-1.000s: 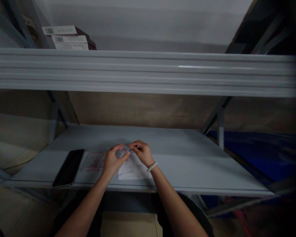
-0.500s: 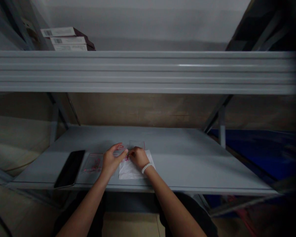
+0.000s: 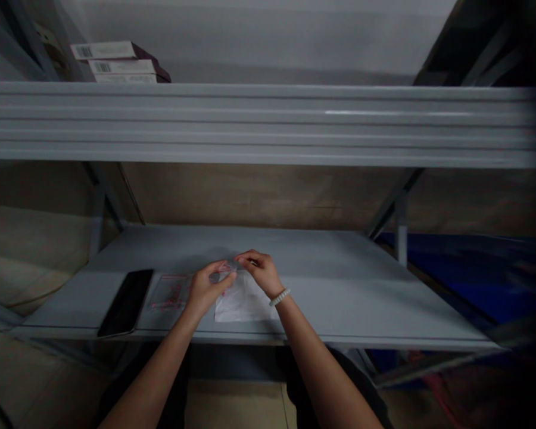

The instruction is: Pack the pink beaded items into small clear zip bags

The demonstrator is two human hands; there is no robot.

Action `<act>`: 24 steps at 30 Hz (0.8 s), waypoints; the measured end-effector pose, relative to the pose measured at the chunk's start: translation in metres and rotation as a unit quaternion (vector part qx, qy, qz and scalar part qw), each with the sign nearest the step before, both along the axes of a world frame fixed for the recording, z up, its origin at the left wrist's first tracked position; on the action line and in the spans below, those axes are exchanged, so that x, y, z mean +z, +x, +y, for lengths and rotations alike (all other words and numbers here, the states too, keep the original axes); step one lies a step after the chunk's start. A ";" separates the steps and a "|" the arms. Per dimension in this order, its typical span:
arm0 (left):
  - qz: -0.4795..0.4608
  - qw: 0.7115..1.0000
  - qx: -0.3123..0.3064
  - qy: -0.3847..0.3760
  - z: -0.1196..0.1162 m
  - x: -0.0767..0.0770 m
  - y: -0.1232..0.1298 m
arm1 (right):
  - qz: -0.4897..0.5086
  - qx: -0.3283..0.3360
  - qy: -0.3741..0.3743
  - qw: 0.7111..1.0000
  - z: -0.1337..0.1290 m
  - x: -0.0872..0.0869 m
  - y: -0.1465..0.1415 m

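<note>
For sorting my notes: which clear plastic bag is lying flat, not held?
The pink-marked clear bag on the grey shelf, between the black phone and the left hand; the other bag is lifted between both hands.

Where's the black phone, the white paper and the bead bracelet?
Black phone (image 3: 125, 302): head view, on its dark front.
White paper (image 3: 245, 304): head view, on its middle.
Bead bracelet (image 3: 279, 297): head view, on its beads.

Dim, flat light, with the right edge dark and blurred.
</note>
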State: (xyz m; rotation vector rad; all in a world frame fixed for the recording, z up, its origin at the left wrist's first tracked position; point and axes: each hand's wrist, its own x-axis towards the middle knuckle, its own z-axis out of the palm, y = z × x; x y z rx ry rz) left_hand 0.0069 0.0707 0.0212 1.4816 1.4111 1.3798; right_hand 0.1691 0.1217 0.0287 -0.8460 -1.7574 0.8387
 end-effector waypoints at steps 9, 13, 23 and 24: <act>-0.180 0.982 -0.054 -0.035 -0.006 0.020 -0.005 | -0.163 -0.066 -0.011 0.984 0.010 -0.032 -0.016; -0.113 0.989 -0.084 0.051 -0.009 0.022 -0.007 | -0.004 -0.034 -0.100 0.994 0.004 -0.016 -0.015; 0.262 0.945 -0.061 0.188 -0.012 0.015 0.000 | 0.018 0.082 -0.162 0.983 -0.015 0.019 0.004; 0.272 0.943 -0.069 0.178 -0.011 0.013 0.000 | 0.024 0.092 -0.165 0.982 -0.014 0.019 0.007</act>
